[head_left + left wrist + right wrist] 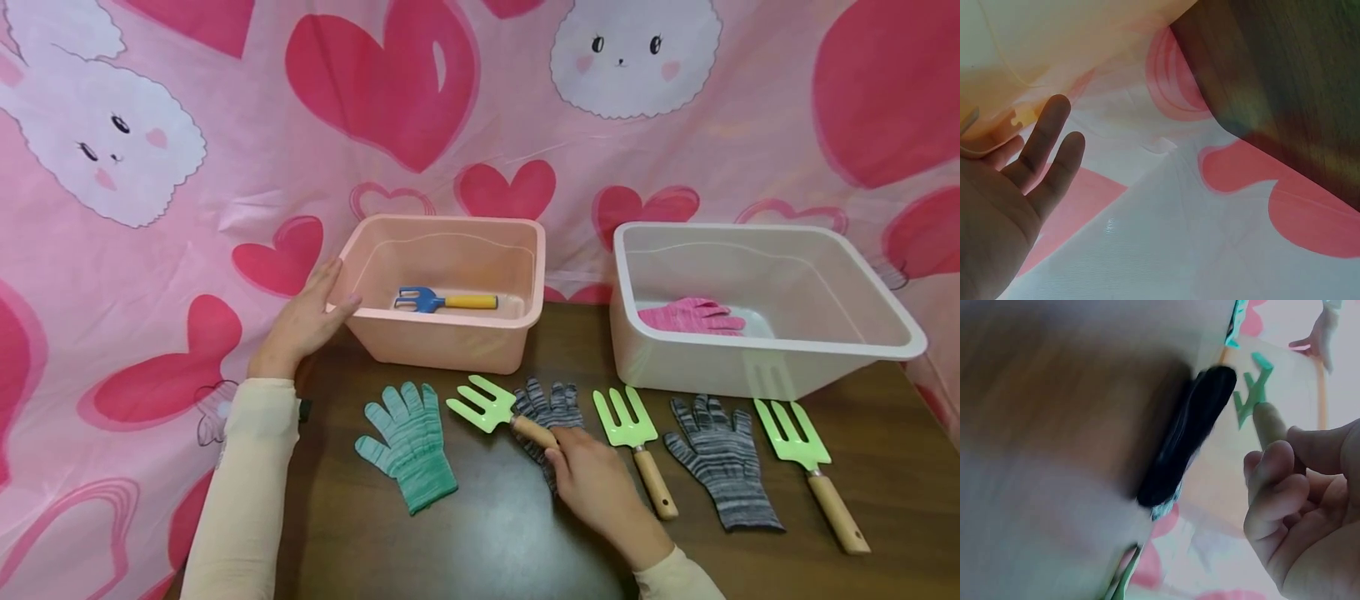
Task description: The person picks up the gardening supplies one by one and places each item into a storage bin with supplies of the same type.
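Observation:
My right hand grips the wooden handle of a light-green hand fork, its tines pointing left. The fork is above the table, partly over a grey striped glove. In the right wrist view, curled fingers and thumb hold that handle. My left hand rests at the left rim of a pink bin, fingers loosely extended beside its wall. Inside this bin lies a small blue fork with a yellow handle. A green glove lies on the table nearby.
A white bin at the right contains a pink glove. Before it lie two more green forks, one left and one right, with another grey striped glove between them. A heart-patterned cloth hangs behind.

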A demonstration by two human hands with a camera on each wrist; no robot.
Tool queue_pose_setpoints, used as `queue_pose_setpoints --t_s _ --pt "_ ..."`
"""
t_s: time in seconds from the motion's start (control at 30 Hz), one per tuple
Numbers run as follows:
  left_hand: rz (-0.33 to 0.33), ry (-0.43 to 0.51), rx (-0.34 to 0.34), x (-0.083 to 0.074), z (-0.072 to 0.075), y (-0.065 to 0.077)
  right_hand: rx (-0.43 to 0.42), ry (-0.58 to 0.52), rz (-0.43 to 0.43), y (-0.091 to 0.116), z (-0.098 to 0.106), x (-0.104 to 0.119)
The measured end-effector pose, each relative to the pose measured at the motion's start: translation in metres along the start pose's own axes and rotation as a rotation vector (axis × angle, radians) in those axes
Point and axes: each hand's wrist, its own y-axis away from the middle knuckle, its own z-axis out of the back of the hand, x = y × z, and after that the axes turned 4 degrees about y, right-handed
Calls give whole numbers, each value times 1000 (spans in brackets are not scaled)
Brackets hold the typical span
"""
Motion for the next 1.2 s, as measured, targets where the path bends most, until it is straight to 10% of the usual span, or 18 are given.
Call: queue_pose_setpoints --t_s 1.2 --pt "23 -9 5 -3 -1 4 -125 6 197 -22 70 -37"
